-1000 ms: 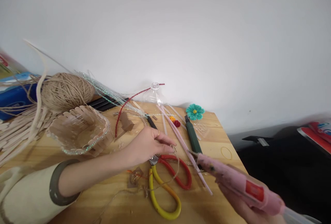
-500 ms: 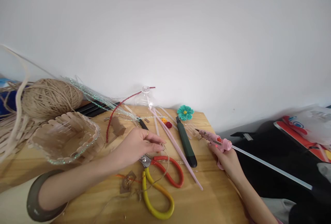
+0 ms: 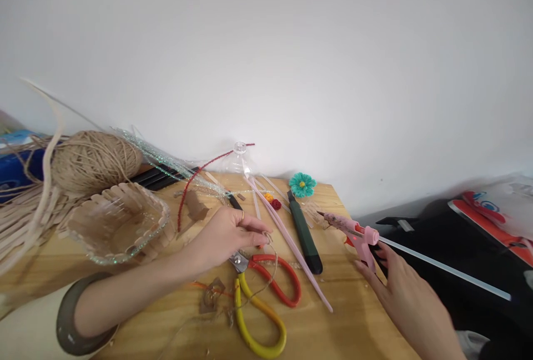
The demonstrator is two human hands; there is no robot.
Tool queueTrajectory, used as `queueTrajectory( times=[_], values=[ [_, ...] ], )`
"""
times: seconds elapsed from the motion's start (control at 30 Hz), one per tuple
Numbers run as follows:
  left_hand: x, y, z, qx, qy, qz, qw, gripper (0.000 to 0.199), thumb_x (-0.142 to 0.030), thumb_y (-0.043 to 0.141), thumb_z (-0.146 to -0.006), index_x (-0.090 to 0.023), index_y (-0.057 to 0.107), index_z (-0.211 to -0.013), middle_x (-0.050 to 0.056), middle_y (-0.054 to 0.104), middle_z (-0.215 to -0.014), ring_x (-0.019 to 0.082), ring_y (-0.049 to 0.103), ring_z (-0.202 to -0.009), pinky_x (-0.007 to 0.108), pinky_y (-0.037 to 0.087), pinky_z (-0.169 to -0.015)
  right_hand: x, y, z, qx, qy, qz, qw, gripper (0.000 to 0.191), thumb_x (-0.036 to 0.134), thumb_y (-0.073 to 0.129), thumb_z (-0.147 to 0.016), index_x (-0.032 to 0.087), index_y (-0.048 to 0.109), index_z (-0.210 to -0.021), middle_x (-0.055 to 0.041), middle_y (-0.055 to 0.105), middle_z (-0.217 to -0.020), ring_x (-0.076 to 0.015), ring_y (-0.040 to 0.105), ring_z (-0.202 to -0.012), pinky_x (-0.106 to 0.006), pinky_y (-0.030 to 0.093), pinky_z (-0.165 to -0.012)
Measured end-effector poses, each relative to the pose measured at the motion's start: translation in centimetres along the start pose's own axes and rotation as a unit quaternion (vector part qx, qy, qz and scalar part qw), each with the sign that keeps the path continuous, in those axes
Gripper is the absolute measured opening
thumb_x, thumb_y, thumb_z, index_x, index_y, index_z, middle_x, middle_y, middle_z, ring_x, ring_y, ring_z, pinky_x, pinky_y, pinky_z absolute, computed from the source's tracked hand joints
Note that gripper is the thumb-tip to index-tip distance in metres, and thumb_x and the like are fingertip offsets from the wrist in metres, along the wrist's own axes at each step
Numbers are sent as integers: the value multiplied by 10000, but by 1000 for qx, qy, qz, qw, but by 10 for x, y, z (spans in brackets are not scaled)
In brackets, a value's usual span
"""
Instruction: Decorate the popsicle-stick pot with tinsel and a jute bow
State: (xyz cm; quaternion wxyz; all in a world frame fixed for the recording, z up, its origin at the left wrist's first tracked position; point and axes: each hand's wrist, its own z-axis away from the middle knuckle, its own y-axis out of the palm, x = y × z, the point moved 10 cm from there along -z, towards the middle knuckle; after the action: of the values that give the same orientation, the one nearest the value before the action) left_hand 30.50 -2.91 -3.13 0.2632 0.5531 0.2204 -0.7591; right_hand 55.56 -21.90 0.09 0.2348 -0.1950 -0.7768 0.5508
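Note:
My left hand [image 3: 225,238] pinches a thin strand of jute twine [image 3: 273,271] between thumb and fingertips, above the scissors. The scissors [image 3: 264,343] lie below it, with one red and one yellow handle. At the table's right edge is a pink glue gun [image 3: 353,232], nozzle pointing left, with a long clear glue stick [image 3: 445,268] out of its back. My right hand [image 3: 403,288] is just behind the gun's handle, thumb and fingers apart; any contact with the handle is hard to see. A green cutter [image 3: 306,238] and a pink pipe cleaner [image 3: 287,238] lie between my hands.
On the left stand a basket of wooden sticks [image 3: 120,221] and a ball of twine [image 3: 97,160]. Toward the wall are a clear bottle top [image 3: 240,160], a red pipe cleaner [image 3: 194,180] and a teal flower [image 3: 302,184]. A black surface [image 3: 420,249] lies beyond the table's right edge.
My right hand has slid back and right off the glue gun's grip, its fingers opening. The left hand keeps its pinch on the twine. The whole view has shifted slightly.

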Motion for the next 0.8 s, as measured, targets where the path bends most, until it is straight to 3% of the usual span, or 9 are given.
queueTrajectory(
  times=[0.03,0.1,0.17,0.23,0.3,0.4,0.47,0.6,0.8],
  values=[
    [0,0,0,0,3,1,1000,254,-293,685,-636,-153,719,-846,30,732,-740,180,657,-768,258,482,-724,2,-9,10,-14,-8,16,1000,550,599,396,-781,142,620,-991,-193,652,-1045,-348,615,-874,-434,460,-684],
    [-1,1,0,4,7,3,1000,257,-294,688,-635,-156,721,-850,27,733,-742,179,658,-769,255,483,-722,10,-21,26,-11,-14,13,1000,511,584,386,-796,181,642,-976,-163,671,-1022,-353,612,-900,-448,467,-690],
    [-3,1,1,7,11,3,1000,260,-295,691,-632,-162,725,-853,27,735,-754,183,660,-773,256,481,-722,24,-23,35,25,14,-89,996,397,544,456,-793,233,652,-944,-100,680,-1009,-289,632,-880,-359,504,-636],
    [-4,2,2,7,12,2,1000,267,-298,696,-624,-165,728,-853,28,738,-759,186,663,-771,258,480,-719,56,-13,37,102,33,-234,966,330,500,514,-789,245,656,-943,-78,690,-953,-234,641,-800,-281,505,-558],
    [-5,2,3,5,14,0,1000,269,-302,698,-620,-166,730,-850,30,740,-761,187,665,-769,260,480,-720,102,4,36,200,48,-379,902,322,479,509,-805,228,650,-950,-61,695,-848,-167,618,-641,-255,493,-546],
    [-8,-2,6,-6,29,-11,1000,260,-300,696,-624,-172,731,-847,28,743,-787,181,664,-773,255,476,-723,168,31,38,350,85,-537,763,395,447,645,-706,211,605,-1021,-59,685,-947,-92,560,-525,-206,429,-454],
    [-10,-4,7,-3,37,-19,999,259,-306,694,-633,-180,730,-856,23,743,-801,177,661,-774,250,473,-713,193,41,37,394,95,-568,716,390,418,709,-644,171,622,-932,-38,683,-825,-57,504,-472,-180,384,-431],
    [-11,-10,11,4,38,-42,998,258,-323,681,-657,-188,729,-871,23,739,-804,179,652,-766,257,463,-695,202,47,25,373,107,-580,716,316,419,709,-655,144,628,-789,31,583,-576,-49,448,-439,-168,334,-406],
    [-16,-14,13,25,53,-13,998,211,-299,644,-683,-179,738,-829,26,735,-772,165,636,-752,249,447,-709,199,48,16,344,82,-546,759,286,403,670,-690,132,649,-778,43,508,-555,-47,370,-457,-169,281,-396]
  ],
)
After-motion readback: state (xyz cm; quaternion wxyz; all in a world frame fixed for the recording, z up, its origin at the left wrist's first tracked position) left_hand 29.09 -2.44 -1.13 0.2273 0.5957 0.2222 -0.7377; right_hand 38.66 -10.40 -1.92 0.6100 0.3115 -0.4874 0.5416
